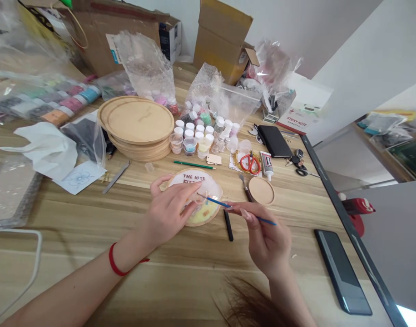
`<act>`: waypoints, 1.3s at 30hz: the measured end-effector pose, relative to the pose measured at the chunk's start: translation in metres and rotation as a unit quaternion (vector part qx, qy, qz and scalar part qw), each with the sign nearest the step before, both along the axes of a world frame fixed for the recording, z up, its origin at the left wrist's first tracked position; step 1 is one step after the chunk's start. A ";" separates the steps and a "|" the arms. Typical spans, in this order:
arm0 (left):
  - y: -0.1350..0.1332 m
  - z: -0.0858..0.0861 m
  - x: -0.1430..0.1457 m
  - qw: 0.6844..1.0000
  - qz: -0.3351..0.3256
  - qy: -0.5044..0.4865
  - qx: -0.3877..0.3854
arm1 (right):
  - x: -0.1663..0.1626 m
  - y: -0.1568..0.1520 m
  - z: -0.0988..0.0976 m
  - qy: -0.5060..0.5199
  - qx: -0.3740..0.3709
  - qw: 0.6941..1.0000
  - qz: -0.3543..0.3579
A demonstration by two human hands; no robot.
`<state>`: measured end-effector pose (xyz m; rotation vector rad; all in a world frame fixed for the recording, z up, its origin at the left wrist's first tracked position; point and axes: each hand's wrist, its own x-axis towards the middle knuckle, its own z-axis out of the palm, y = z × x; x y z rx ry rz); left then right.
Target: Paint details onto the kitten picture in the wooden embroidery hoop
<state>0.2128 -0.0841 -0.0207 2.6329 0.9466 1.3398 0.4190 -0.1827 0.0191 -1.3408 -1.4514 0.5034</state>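
My right hand pinches a thin blue paintbrush like a pen, its tip pointing left toward the fingers of the other hand. My left hand is over a round wooden-rimmed plaque, thumb and fingers curled around what looks like a small clear cup, partly hidden. The plaque has a white upper area with dark raised letters reading "THE KITE" and a yellow lower area. Right of it lie a black-handled tool, a palette knife and a small round wooden tray.
Behind stand several white-lidded jars and stacked round wooden trays. A green pencil, red-handled scissors, a glue tube and tweezers lie around the plaque. A phone rests near the right edge.
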 end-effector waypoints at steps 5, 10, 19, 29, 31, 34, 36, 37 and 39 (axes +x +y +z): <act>-0.001 0.002 0.000 1.000 0.004 -0.024 0.005 | -0.006 0.011 -0.006 0.279 -0.099 0.953 -0.059; 0.000 0.004 -0.002 0.998 0.043 -0.028 -0.037 | -0.002 0.024 -0.017 0.437 -0.151 0.885 -0.047; 0.014 0.001 -0.009 0.989 0.124 -0.042 -0.069 | 0.056 0.015 -0.025 0.436 -0.144 0.885 -0.077; 0.019 -0.001 -0.011 0.990 0.119 -0.045 -0.064 | 0.083 0.010 -0.037 0.407 -0.212 0.887 -0.050; 0.019 -0.001 -0.011 0.989 0.122 -0.038 -0.070 | 0.083 0.010 -0.038 0.406 -0.216 0.887 -0.047; 0.018 -0.001 -0.011 0.989 0.125 -0.035 -0.066 | 0.082 0.010 -0.039 0.403 -0.215 0.888 -0.050; 0.018 -0.001 -0.011 0.990 0.123 -0.039 -0.056 | 0.082 0.010 -0.040 0.398 -0.214 0.891 -0.052; 0.018 -0.001 -0.011 0.990 0.123 -0.039 -0.055 | 0.082 0.010 -0.040 0.395 -0.213 0.892 -0.052; 0.018 -0.001 -0.011 0.989 0.127 -0.036 -0.063 | 0.083 0.010 -0.040 0.392 -0.211 0.894 -0.054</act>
